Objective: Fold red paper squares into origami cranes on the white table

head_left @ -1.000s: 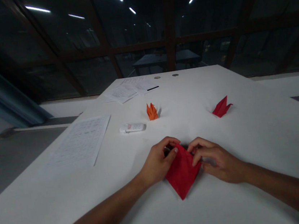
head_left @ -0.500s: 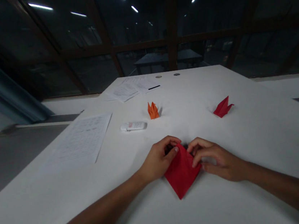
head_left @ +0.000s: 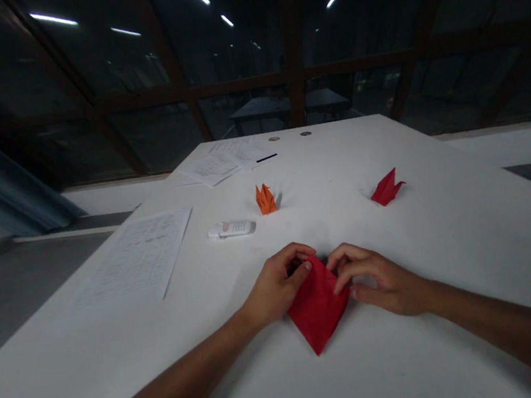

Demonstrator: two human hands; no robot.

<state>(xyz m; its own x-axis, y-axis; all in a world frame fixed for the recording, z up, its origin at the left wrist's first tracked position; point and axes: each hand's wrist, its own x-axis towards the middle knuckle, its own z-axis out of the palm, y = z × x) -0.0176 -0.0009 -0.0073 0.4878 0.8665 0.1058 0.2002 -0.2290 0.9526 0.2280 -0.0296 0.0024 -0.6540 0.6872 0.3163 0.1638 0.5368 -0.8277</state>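
Note:
A red square of folded paper (head_left: 319, 312) lies on the white table with one corner pointing toward me. My left hand (head_left: 280, 284) pinches its far corner between thumb and fingers. At its right corner, my right hand (head_left: 379, 278) grips the edge, fingertips on top and thumb at the side. Farther off, an orange folded paper crane (head_left: 266, 199) stands beyond my left hand, and a red folded paper crane (head_left: 387, 188) rests beyond my right. The paper's underside is hidden.
A white, marker-like object with printed text (head_left: 231, 229) lies left of the orange crane. A written sheet (head_left: 137, 257) is at the table's left edge. More sheets (head_left: 217, 163), a black strip (head_left: 267, 157) and two small round discs sit near the far edge, before dark windows.
The whole view has shifted slightly, so table items appear a little farther left. Both hands keep their hold on the red paper, with the right fingers moved only slightly.

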